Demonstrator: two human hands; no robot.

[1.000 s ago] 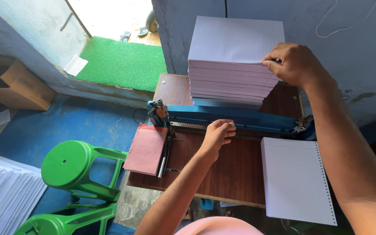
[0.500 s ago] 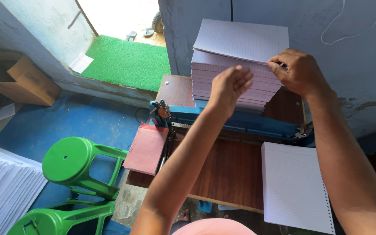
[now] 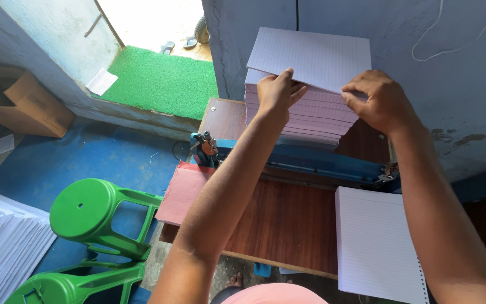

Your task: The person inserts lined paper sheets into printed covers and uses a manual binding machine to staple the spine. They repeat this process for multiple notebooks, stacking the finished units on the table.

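A tall stack of ruled paper (image 3: 305, 115) stands at the back of a brown wooden table (image 3: 288, 219), against the blue-grey wall. Its top bundle of sheets (image 3: 316, 56) is lifted at the front. My left hand (image 3: 277, 93) grips the bundle's front left edge. My right hand (image 3: 375, 101) grips its front right corner. A blue punching machine (image 3: 310, 160) lies across the table just in front of the stack. A punched stack of ruled sheets (image 3: 375, 245) rests on the table's right end.
A maroon board (image 3: 184, 191) sits at the table's left end. Green plastic stools (image 3: 94, 217) stand on the blue floor to the left, with white paper piles (image 3: 1, 247) beside them. A cardboard box (image 3: 26, 107) and a green doormat (image 3: 161, 81) lie farther back.
My left hand rose from the table near the machine to the stack's top. Both hands now hold the top bundle, whose front edge has come up off the stack.
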